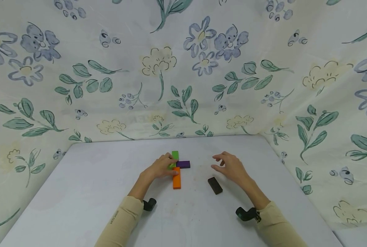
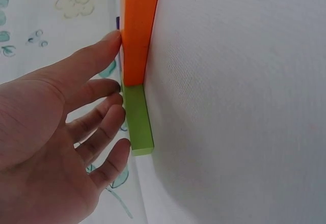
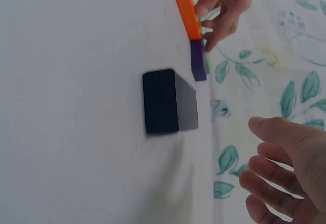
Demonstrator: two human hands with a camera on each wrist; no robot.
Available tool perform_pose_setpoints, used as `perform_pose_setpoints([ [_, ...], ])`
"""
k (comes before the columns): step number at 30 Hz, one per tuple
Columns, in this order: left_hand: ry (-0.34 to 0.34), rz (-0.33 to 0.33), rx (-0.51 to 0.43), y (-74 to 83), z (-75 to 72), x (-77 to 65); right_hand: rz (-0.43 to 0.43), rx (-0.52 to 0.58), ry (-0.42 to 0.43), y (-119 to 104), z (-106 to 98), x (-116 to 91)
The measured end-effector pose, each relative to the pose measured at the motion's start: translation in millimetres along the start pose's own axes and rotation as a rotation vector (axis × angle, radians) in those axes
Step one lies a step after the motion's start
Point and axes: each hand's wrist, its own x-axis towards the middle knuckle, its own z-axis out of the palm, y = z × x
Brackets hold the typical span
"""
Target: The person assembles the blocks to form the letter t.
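My left hand (image 1: 159,167) reaches over a small group of rectangular blocks, with its thumb at the orange block (image 1: 177,181) and its fingers along the green block (image 1: 175,154). In the left wrist view, the fingers are loosely bent at the edges of the orange block (image 2: 136,35) and the green block (image 2: 137,119). A purple block (image 1: 185,164) lies crosswise beside them, its left end meeting the group. To the right, my right hand (image 1: 232,166) hovers with parted fingers and holds nothing. Nearest to it, a black block (image 1: 215,185) lies slanted on the table, apart from the others.
The blocks lie on a white table (image 1: 109,219). A floral cloth (image 1: 134,75) hangs behind the table's far edge and along its right side. Dark wrist cameras, one of them the right camera (image 1: 246,214), stick out from the sleeves.
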Motion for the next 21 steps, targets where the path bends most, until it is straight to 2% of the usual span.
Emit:
perform_pose_setpoints([
  [7, -0.004, 0.003, -0.005, -0.9, -0.5, 0.2, 0.043, -0.013, 0.006, 19.5, -3.3, -4.9],
  [21, -0.004, -0.008, 0.011, -1.3, 0.7, 0.8, 0.111, -0.039, -0.012, 44.7, -12.3, -13.8],
])
